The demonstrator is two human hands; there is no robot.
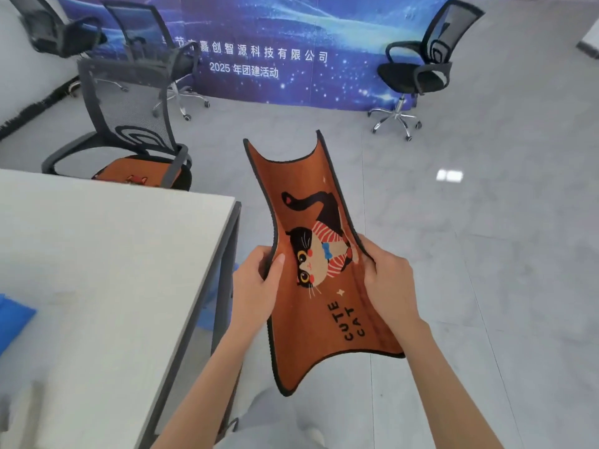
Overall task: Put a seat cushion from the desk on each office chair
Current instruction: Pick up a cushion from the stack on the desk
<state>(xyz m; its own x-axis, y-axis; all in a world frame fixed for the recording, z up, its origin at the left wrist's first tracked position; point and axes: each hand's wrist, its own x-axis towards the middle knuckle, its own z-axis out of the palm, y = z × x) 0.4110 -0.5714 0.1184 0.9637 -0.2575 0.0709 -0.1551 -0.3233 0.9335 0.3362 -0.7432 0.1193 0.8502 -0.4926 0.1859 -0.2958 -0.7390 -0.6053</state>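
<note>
An orange seat cushion (319, 296) with a cat picture and the words CUTE CAT hangs in the air in front of me, bent into a trough. My left hand (256, 283) grips its left edge and my right hand (390, 280) grips its right edge. The nearest office chair (129, 124), just past the white desk (97, 270), has another orange cushion (139, 171) lying on its seat. A bare black office chair (421, 69) stands at the far right by the banner. Two more chairs, one (61, 30) and another (155, 43), stand at the far left.
A blue banner (259, 50) with white writing covers the back wall. Something blue (13, 319) lies at the desk's left edge. Grey tiled floor (486, 238) stretches between me and the far right chair. A white wall with a black skirting runs along the left.
</note>
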